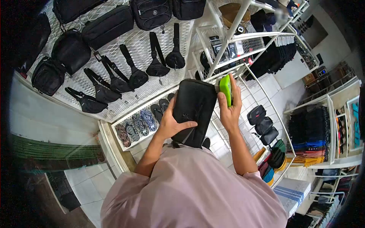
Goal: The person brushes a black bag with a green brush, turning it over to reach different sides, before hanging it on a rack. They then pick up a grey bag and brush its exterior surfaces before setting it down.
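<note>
A black bag (195, 108) is held up in front of my chest. My left hand (171, 123) grips its left side, with the thumb lying across the front face. In my right hand (230, 104) is a bright green brush (226, 90), its bristles against the bag's upper right edge. My right thumb and fingers are closed round the green body of the brush.
Black bags (108, 28) and small sling bags (137, 77) hang on a white mesh wall at the left. Flip-flops (140, 124) lie in a white tray below. A white rack (266, 89) stands at the right, with folded clothes (308, 129) beyond it.
</note>
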`<state>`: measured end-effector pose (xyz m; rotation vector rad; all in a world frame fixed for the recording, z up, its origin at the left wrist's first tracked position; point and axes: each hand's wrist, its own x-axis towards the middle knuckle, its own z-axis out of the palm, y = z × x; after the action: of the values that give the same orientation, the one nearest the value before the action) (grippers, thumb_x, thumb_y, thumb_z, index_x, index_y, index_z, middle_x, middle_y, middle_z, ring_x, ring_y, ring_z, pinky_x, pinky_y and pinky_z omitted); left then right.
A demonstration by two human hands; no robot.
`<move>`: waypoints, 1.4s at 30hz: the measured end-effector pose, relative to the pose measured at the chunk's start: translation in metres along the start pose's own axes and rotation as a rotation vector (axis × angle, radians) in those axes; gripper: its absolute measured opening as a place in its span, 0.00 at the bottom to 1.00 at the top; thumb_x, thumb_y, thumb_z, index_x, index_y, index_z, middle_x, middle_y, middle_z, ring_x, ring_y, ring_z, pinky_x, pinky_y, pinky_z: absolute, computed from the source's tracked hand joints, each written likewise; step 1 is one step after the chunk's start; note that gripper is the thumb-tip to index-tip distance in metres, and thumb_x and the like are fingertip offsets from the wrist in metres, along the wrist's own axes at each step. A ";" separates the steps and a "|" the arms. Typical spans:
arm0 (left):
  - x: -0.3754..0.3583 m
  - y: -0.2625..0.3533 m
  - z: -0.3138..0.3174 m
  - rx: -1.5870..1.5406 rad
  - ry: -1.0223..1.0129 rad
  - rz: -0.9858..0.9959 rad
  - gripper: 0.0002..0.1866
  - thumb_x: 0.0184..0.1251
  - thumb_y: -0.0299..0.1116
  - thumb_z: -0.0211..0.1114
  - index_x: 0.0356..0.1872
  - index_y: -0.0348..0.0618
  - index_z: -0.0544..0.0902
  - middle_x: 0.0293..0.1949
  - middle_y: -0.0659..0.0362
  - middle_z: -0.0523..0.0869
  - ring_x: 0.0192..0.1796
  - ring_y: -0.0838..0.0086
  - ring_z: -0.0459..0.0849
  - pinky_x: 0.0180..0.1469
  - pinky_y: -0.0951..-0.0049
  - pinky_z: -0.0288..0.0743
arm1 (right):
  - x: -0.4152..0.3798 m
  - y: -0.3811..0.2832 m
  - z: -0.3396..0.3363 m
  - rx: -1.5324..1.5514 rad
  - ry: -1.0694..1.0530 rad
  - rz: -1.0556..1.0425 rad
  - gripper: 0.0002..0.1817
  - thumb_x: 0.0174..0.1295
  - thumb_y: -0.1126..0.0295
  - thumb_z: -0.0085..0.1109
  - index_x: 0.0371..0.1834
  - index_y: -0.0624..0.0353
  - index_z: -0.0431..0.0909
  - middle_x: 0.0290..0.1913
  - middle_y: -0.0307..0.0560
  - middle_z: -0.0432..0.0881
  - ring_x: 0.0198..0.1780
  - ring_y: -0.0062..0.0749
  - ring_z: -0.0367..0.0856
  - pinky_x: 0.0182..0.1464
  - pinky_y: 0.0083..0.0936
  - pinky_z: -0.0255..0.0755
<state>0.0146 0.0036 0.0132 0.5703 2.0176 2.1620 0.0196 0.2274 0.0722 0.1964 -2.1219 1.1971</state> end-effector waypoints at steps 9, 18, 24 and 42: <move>-0.012 -0.017 -0.008 0.585 0.161 0.231 0.31 0.47 0.41 0.88 0.49 0.39 0.83 0.42 0.47 0.89 0.43 0.50 0.90 0.45 0.57 0.83 | -0.021 -0.035 -0.018 -0.166 -0.182 -0.039 0.33 0.66 0.62 0.69 0.75 0.57 0.75 0.47 0.55 0.81 0.48 0.43 0.82 0.54 0.33 0.75; -0.018 -0.010 -0.013 0.937 0.232 0.549 0.22 0.45 0.29 0.78 0.47 0.46 0.86 0.31 0.57 0.80 0.33 0.59 0.84 0.36 0.61 0.76 | -0.031 -0.062 -0.021 -0.199 -0.258 0.089 0.34 0.62 0.59 0.73 0.74 0.48 0.77 0.42 0.54 0.79 0.40 0.46 0.82 0.45 0.37 0.76; -0.023 -0.010 -0.015 0.895 0.306 0.621 0.21 0.49 0.29 0.75 0.48 0.44 0.85 0.30 0.57 0.79 0.32 0.58 0.81 0.37 0.60 0.75 | -0.023 -0.012 -0.026 -0.239 -0.249 0.311 0.30 0.70 0.57 0.66 0.74 0.53 0.76 0.41 0.55 0.79 0.41 0.44 0.80 0.48 0.37 0.75; -0.018 -0.012 -0.017 0.940 0.302 0.638 0.21 0.51 0.40 0.80 0.45 0.45 0.86 0.31 0.55 0.80 0.32 0.55 0.82 0.36 0.57 0.75 | -0.033 -0.034 -0.024 -0.220 -0.158 0.148 0.37 0.57 0.57 0.77 0.72 0.50 0.79 0.42 0.54 0.80 0.36 0.46 0.81 0.39 0.39 0.76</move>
<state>0.0229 -0.0174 -0.0021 1.1638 3.3719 1.4131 0.0714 0.2215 0.0839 0.0360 -2.4231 1.0489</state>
